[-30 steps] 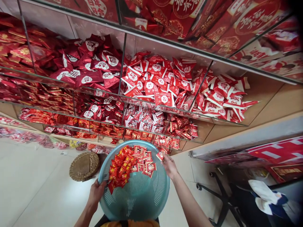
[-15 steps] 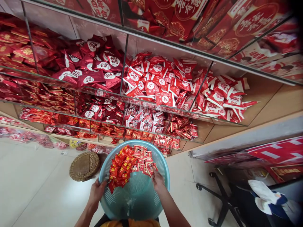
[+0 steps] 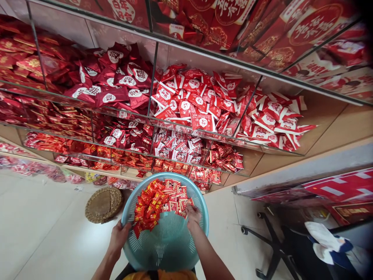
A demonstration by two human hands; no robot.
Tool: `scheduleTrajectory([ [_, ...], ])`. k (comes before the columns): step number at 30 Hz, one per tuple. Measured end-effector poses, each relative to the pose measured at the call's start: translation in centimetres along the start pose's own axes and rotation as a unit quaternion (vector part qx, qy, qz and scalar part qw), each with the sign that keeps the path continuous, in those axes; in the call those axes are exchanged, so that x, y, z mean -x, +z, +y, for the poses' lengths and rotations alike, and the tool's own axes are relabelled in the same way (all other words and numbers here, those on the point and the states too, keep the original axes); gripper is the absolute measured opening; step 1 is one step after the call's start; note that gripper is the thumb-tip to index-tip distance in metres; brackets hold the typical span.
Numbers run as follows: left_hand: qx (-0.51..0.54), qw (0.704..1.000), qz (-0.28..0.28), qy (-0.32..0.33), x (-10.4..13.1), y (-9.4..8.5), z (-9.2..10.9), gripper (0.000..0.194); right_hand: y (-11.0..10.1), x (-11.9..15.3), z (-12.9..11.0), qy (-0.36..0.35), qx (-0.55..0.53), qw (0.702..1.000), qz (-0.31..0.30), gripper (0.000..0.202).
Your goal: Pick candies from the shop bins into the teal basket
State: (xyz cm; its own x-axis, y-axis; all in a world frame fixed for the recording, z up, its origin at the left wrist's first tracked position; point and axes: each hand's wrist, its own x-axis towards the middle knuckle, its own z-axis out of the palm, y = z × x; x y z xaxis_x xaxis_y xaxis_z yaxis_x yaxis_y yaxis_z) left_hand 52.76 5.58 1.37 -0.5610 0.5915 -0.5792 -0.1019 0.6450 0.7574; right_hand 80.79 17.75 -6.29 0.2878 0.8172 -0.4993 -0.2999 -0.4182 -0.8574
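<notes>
Head view: The left hand [image 3: 120, 236] is closed on the left rim of a blue-green plastic basket [image 3: 171, 237], apparently to steady it against the body. The right hand [image 3: 194, 216] is inside the basket at its right side, fingers drawn narrow at the edge of the red-and-cream packets [image 3: 175, 196]; whether it holds one cannot be told. Those packets lie at the far right of the basket, beside the orange-red packets [image 3: 148, 208] at left. The two kinds look deliberately separated, and the near floor of the basket is bare.

Beyond, divided shelves [image 3: 256, 159] carry packets grouped by wrapper, presumably sorted by kind. Maroon packets [image 3: 109, 97] show white ovals; one reads 囍. A red bag [image 3: 122, 11] at the upper left bears 百年好合. Yellow characters on the orange-red packets are too small to read. No brand name could be established. A woven stool [image 3: 100, 204] stands left of the basket.
</notes>
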Motion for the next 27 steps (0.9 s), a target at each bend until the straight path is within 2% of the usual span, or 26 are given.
scheduleTrajectory([
  [5,-0.002,1.0,0.012,0.0,0.0,0.1,0.0,0.035,0.4,0.3,-0.3,0.024,-0.057,0.994,0.085,0.046],
  [12,0.005,1.0,0.016,-0.011,1.1,0.2,1.6,0.033,-0.2,1.1,-1.2,0.043,-0.062,0.991,0.107,0.039],
  [16,0.005,1.0,0.018,-0.015,1.3,0.2,2.1,0.031,-1.2,1.4,-3.1,0.007,-0.041,0.995,0.094,0.036],
  [19,0.012,1.0,0.015,-0.018,1.2,0.3,1.9,0.034,-1.5,0.2,-5.9,-0.095,0.075,0.99,0.069,0.035],
  [21,0.019,1.0,0.01,-0.022,1.2,0.3,1.7,0.036,-1.4,-1.5,-8.3,-0.193,0.175,0.964,0.053,0.034],
  [23,0.021,0.999,0.006,-0.025,1.1,0.3,1.6,0.036,-1.1,-4.0,-10.8,-0.273,0.264,0.925,0.032,0.032],
  [25,0.016,1.0,0.006,-0.022,1.1,0.3,1.6,0.035,-0.7,-6.8,-13.0,-0.316,0.377,0.871,0.001,0.031],
  [27,0.008,1.0,0.012,-0.016,1.0,0.3,1.6,0.033,-0.2,-9.4,-14.7,-0.328,0.487,0.809,-0.024,0.033],
])
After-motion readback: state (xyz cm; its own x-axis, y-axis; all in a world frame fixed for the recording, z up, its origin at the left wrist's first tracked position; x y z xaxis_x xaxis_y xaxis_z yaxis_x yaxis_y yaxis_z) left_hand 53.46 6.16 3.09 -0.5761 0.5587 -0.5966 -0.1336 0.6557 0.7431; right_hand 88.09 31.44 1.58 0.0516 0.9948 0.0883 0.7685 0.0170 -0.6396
